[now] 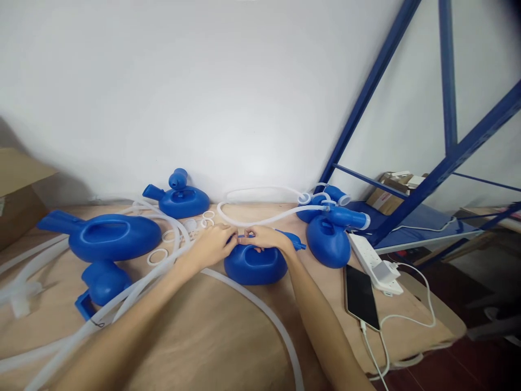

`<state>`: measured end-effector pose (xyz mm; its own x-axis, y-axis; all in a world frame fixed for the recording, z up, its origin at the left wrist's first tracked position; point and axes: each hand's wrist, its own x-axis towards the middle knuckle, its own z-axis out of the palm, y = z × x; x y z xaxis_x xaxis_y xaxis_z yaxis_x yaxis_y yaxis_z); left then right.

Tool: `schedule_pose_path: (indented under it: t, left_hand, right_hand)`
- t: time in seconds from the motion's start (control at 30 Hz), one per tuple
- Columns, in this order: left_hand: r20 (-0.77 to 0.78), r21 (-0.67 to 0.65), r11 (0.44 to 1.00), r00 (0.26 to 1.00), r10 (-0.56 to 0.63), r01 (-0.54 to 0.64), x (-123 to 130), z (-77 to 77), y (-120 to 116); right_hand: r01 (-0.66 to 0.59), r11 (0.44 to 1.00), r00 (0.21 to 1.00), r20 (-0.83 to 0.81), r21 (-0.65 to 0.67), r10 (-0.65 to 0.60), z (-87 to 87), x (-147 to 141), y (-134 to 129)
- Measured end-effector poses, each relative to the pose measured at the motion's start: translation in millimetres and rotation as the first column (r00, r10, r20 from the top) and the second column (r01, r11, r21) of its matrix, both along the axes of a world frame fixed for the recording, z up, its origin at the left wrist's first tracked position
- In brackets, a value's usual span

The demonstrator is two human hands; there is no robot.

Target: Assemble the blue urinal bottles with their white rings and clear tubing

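A blue plastic bottle [256, 270] with a recessed handle, shaped like a portable urinal, lies in front of me on the brown-covered table. My left hand [215, 243] is closed at its upper left end, fingers bent and pressed together; what they pinch is hidden. My right hand [262, 239] reaches over the top of the bottle, its curled fingers gripping near the same end. The fingertips of both hands meet there and cover the neck. Behind my right wrist lies another blue piece [295, 240] with a narrow tip.
Blue bottles [116, 234] lie left, at the back [185, 202] and right [329, 244]. White hoses [260, 309] loop across the table among white rings [157, 256]. A phone [361, 296] and power strip [374, 266] sit right, beside a blue metal rack [370, 81]. A cardboard box [20, 201] stands left.
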<state>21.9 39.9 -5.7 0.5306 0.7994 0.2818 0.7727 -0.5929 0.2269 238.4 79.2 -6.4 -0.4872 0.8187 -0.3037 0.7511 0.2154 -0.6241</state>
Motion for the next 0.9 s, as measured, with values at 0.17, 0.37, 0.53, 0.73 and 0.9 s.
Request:
schedule_pose_path:
  t: [0.17,0.37,0.53,0.73,0.9]
  left_hand:
    - [0.041,-0.013,1.0,0.999,0.003,-0.002,-2,-8.8,4]
    - [0.069,-0.014,0.998,0.995,0.065,-0.064,-3,-13.5,6]
    - [0.092,-0.03,0.995,0.991,0.093,-0.09,-1,-13.6,8]
    - [0.144,-0.061,0.996,0.987,0.077,-0.069,-2,-10.0,10]
    - [0.188,-0.093,0.991,0.975,0.115,-0.099,0,-11.0,11]
  right_hand:
    - [0.016,0.999,1.0,-0.005,0.029,-0.016,2.3,1,-7]
    - [0.047,0.996,0.998,0.043,0.079,-0.051,3.4,-2,-11]
    - [0.005,0.996,0.998,0.057,0.093,-0.011,0.5,-2,-7]
    - [-0.026,0.999,1.0,0.012,0.045,0.025,-5.9,1,-1]
    - [-0.01,0.999,1.0,-0.025,0.045,0.012,-5.7,0,-3]
